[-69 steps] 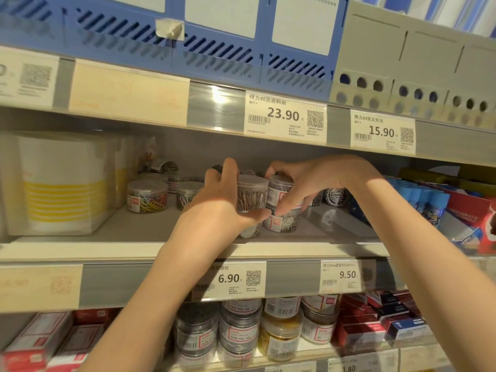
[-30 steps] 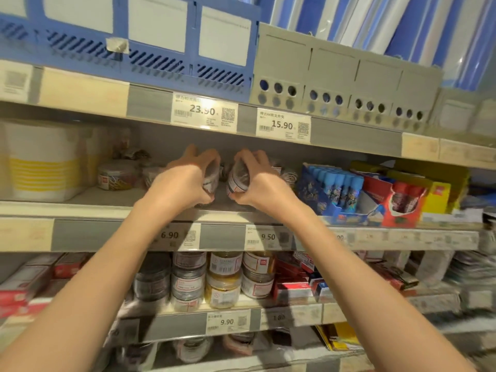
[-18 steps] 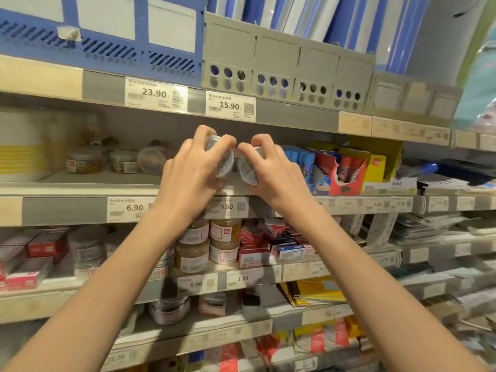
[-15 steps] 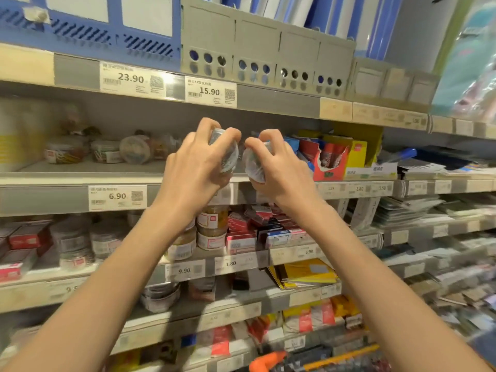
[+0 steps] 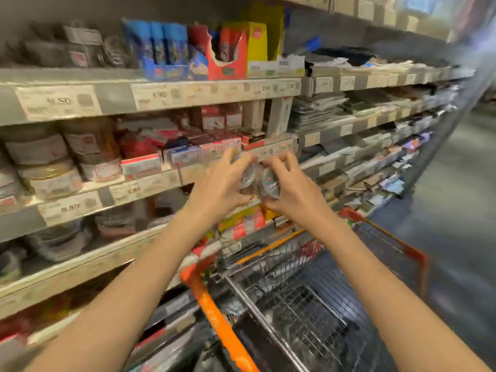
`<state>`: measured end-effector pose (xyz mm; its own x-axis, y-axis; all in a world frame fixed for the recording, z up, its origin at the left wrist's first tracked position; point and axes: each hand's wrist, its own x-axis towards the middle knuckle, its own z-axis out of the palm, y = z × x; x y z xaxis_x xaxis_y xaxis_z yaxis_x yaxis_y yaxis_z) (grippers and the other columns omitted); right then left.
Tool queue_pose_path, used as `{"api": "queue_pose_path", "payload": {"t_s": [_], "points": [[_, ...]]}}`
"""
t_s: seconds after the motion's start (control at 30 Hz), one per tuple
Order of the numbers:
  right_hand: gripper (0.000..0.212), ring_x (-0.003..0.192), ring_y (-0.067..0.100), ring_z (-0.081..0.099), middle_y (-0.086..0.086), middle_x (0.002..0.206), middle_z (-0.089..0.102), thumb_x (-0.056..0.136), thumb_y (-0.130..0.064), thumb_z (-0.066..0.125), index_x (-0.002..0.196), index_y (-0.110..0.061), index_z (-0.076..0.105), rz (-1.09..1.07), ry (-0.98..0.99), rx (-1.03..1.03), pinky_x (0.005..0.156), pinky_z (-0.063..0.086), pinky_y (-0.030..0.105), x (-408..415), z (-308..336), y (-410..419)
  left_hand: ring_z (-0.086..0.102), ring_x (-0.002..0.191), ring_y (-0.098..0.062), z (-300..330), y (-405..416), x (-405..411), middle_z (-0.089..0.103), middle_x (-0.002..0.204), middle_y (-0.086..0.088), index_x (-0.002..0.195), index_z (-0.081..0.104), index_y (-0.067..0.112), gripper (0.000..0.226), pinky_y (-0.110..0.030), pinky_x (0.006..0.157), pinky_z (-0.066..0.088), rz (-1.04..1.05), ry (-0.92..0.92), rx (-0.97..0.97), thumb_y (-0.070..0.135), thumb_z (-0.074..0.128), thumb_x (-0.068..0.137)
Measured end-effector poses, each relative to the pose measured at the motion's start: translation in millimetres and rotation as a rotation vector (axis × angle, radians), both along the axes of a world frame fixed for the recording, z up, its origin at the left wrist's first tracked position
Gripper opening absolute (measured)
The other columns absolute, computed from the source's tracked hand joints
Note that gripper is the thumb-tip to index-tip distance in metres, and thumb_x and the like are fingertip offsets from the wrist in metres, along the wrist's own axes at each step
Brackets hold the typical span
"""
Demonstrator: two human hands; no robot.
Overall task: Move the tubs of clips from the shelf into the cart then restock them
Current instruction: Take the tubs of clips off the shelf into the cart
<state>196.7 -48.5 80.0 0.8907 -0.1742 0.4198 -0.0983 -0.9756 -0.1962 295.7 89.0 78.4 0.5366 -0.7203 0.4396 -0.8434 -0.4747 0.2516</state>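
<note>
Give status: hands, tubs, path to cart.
Left hand shut on one tub, right hand shut on second tub. Both tubs off shelf, held above cart. Nothing visibly blocking the drop; frame blurred.

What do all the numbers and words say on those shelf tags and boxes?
"2.80": white price tag on the top shelf edge.
"1.80": white price tag on the middle shelf edge.
Roughly "9.9?": white price tag left of it; last digit smeared.
Roughly "?.50" and "?.90": top-edge tags, first digits blurred.
Box labels, tub labels and other tags: too blurred to read.
</note>
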Motion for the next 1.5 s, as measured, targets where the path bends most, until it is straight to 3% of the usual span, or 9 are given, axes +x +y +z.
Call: {"api": "queue_pose_path", "payload": {"t_s": [0.33, 0.47, 0.53, 0.67, 0.77, 0.87, 1.1, 1.33, 1.5], "points": [[0.062, 0.088, 0.029, 0.056, 0.005, 0.128, 0.031, 0.078, -0.028, 0.073, 0.127, -0.019, 0.036, -0.289, 0.352, 0.299, 0.067, 0.052, 0.043, -57.8, -153.9, -74.8, 0.051, 0.112, -0.031, -157.4, -97.3, -24.9, 0.033, 0.135, -0.006, 0.133, 0.035, 0.025, 0.072, -0.039, 0.076, 0.047, -0.163, 0.342, 0.396, 0.031, 0.075, 0.073], [0.062, 0.085, 0.026, 0.057, 0.005, 0.127, 0.032, 0.079, -0.026, 0.073, 0.129, -0.017, 0.037, -0.383, 0.460, 0.428, 0.069, 0.053, 0.042, -77.8, -224.5, -98.5, 0.054, 0.073, -0.023, -210.3, -132.9, -24.4, 0.036, 0.124, -0.007, 0.109, 0.039, 0.025, 0.048, -0.030, 0.051, 0.040, -0.249, 0.456, 0.527, 0.021, 0.074, 0.077], [0.065, 0.084, 0.026, 0.057, 0.006, 0.125, 0.034, 0.078, -0.027, 0.073, 0.130, -0.015, 0.037, -0.423, 0.509, 0.493, 0.069, 0.053, 0.042, -87.7, -262.3, -109.8, 0.049, 0.065, -0.018, -236.9, -150.4, -22.4, 0.037, 0.120, -0.006, 0.101, 0.037, 0.027, 0.045, -0.027, 0.047, 0.033, -0.281, 0.485, 0.583, 0.017, 0.074, 0.076], [0.071, 0.084, 0.027, 0.055, 0.006, 0.128, 0.032, 0.078, -0.030, 0.072, 0.136, -0.016, 0.032, -0.588, 0.621, 0.674, 0.063, 0.043, 0.031, -107.0, -336.9, -129.6, 0.054, 0.091, -0.028, -297.5, -182.4, -18.5, 0.042, 0.124, -0.010, 0.112, 0.041, 0.021, 0.052, -0.036, 0.068, 0.045, -0.408, 0.522, 0.734, 0.019, 0.077, 0.074], [0.078, 0.104, 0.031, 0.053, 0.009, 0.135, 0.030, 0.078, -0.030, 0.071, 0.141, -0.016, 0.027, -0.686, 0.705, 0.764, 0.074, 0.045, 0.032, -124.0, -388.2, -132.6, 0.047, 0.119, -0.031, -342.3, -200.4, -16.0, 0.039, 0.134, -0.013, 0.129, 0.041, 0.017, 0.068, -0.038, 0.088, 0.047, -0.460, 0.523, 0.831, 0.024, 0.079, 0.072], [0.082, 0.115, 0.036, 0.049, 0.012, 0.140, 0.026, 0.078, -0.030, 0.071, 0.143, -0.014, 0.024, -0.743, 0.803, 0.851, 0.087, 0.046, 0.039, -137.6, -434.9, -129.4, 0.053, 0.112, -0.034, -387.1, -211.4, -16.4, 0.038, 0.131, -0.012, 0.133, 0.037, 0.017, 0.073, -0.037, 0.083, 0.047, -0.474, 0.561, 0.964, 0.024, 0.077, 0.073], [0.073, 0.111, 0.037, 0.055, 0.016, 0.150, 0.017, 0.087, -0.022, 0.061, 0.146, -0.020, 0.018, -0.790, 0.970, 0.823, 0.088, 0.047, 0.040, -151.5, -509.2, -118.7, 0.055, 0.106, -0.036, -469.5, -205.8, -29.4, 0.034, 0.127, -0.013, 0.132, 0.037, 0.017, 0.071, -0.044, 0.084, 0.047, -0.582, 0.469, 1.163, 0.019, 0.077, 0.074], [0.081, 0.109, 0.026, 0.053, 0.010, 0.138, 0.030, 0.079, -0.013, 0.070, 0.144, -0.023, 0.022, -0.776, 1.033, 0.784, 0.082, 0.051, 0.030, -157.9, -535.0, -108.5, 0.045, 0.114, -0.032, -503.5, -211.8, -39.6, 0.033, 0.128, -0.009, 0.127, 0.037, 0.022, 0.060, -0.041, 0.084, 0.050, -0.640, 0.410, 1.141, 0.027, 0.072, 0.079], [0.079, 0.125, 0.030, 0.039, 0.011, 0.140, 0.030, 0.082, -0.023, 0.068, 0.145, -0.022, 0.021, -0.764, 1.032, 0.794, 0.092, 0.051, 0.037, -158.2, -533.6, -108.5, 0.037, 0.123, -0.032, -511.0, -209.1, -45.6, 0.031, 0.131, -0.008, 0.129, 0.038, 0.022, 0.055, -0.043, 0.088, 0.048, -0.590, 0.411, 1.123, 0.032, 0.067, 0.083]]}}
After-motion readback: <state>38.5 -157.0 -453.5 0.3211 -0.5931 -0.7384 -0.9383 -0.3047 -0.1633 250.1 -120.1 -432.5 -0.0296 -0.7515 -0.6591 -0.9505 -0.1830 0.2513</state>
